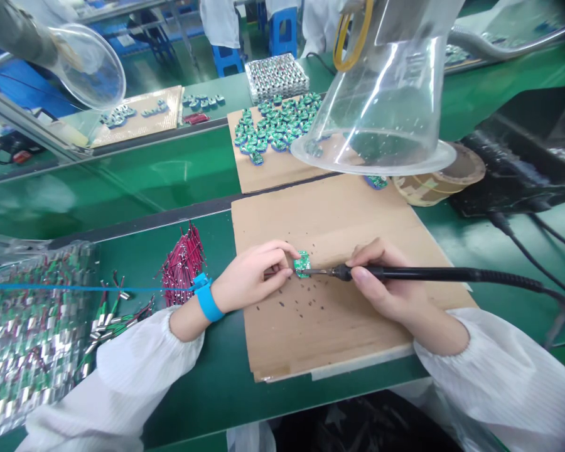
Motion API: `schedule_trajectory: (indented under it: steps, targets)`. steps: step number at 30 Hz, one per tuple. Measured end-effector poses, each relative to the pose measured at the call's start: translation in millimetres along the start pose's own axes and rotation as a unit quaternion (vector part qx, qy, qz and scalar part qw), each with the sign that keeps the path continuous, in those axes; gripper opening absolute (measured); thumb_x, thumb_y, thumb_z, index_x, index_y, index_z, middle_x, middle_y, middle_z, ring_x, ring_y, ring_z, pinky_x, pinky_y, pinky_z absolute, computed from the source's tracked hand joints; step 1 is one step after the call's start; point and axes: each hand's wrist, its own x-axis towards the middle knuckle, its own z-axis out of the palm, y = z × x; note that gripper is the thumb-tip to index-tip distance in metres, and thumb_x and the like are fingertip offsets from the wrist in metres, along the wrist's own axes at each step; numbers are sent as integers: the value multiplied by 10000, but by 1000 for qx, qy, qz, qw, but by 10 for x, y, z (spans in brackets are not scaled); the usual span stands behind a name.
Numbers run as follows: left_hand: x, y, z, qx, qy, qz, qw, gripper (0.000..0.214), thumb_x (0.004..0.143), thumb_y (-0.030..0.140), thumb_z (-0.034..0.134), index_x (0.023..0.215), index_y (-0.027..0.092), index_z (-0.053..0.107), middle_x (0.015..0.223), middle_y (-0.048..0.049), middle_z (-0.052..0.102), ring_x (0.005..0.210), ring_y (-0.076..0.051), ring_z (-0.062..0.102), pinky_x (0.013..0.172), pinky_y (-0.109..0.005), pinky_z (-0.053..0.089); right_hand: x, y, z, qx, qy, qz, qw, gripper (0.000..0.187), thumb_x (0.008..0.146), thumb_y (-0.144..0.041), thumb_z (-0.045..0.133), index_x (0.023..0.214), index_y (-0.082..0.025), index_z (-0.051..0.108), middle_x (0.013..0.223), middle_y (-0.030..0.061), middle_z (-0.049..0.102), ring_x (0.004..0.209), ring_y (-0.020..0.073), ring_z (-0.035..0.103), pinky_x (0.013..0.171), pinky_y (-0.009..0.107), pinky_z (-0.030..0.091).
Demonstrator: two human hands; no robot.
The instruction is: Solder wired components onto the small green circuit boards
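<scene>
A small green circuit board [302, 263] lies on the cardboard sheet [282, 345] in front of me. My left hand [258, 270], with a blue wrist strap [208, 298], is at the board's left side. Its index fingertip reaches the board's upper edge, while the thumb and another finger pinch together; what is between them is too small to make out. My right hand [386, 276] is closed around a black soldering iron [419, 274] held almost level. The iron's tip meets the lower part of the board.
Dark specks dot the cardboard. Left lie a bundle of red wires [183, 267], green-wired parts [106, 323] and a clear tray [32, 339] of parts. A clear fume hood [381, 125] hangs overhead. Behind are many boards [277, 125]; at right, a tape roll [433, 185] and black box [513, 150].
</scene>
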Motion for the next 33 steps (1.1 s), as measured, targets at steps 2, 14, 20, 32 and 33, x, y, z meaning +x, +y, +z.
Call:
schedule_trajectory:
  steps: [2, 14, 20, 32, 33]
  targets:
    - [3, -2, -1, 0, -1, -1, 1000, 145, 1002, 200, 553, 862, 191, 586, 1272, -84, 670, 1042, -197, 676, 903, -351, 522, -1, 1, 3, -6, -6, -1, 1000, 92, 940, -321, 705, 945, -282, 622, 745, 2, 611, 606, 177, 548, 557, 352, 425]
    - [-10, -11, -9, -3, -2, 2, 1000, 145, 1005, 204, 559, 863, 189, 582, 1269, -76, 669, 1003, -182, 678, 833, -323, 508, 2, 19, 3, -6, -8, -11, 1000, 83, 943, -289, 697, 958, -285, 616, 766, 3, 619, 629, 183, 565, 579, 355, 431]
    - [-9, -6, -11, 4, -5, -2, 1000, 139, 1006, 211, 562, 874, 187, 594, 1280, -76, 666, 928, -163, 674, 779, -306, 496, -16, 34, -3, -5, -20, -9, 1000, 95, 938, -267, 695, 971, -282, 607, 763, -6, 607, 616, 172, 550, 572, 346, 415]
    - [-7, 0, -14, 2, -4, 3, 1000, 142, 1009, 198, 551, 875, 186, 595, 1275, -64, 662, 930, -151, 658, 798, -298, 491, -5, 25, -21, -12, -29, -13, 999, 99, 944, -261, 687, 970, -270, 593, 767, -12, 599, 619, 159, 544, 569, 337, 403]
    - [-5, 2, -13, 4, -5, 2, 1000, 139, 1008, 197, 552, 876, 186, 597, 1276, -65, 662, 932, -154, 659, 796, -299, 492, -5, 22, -21, -13, -28, -11, 999, 97, 944, -264, 688, 969, -269, 594, 767, -10, 598, 623, 161, 545, 572, 339, 404]
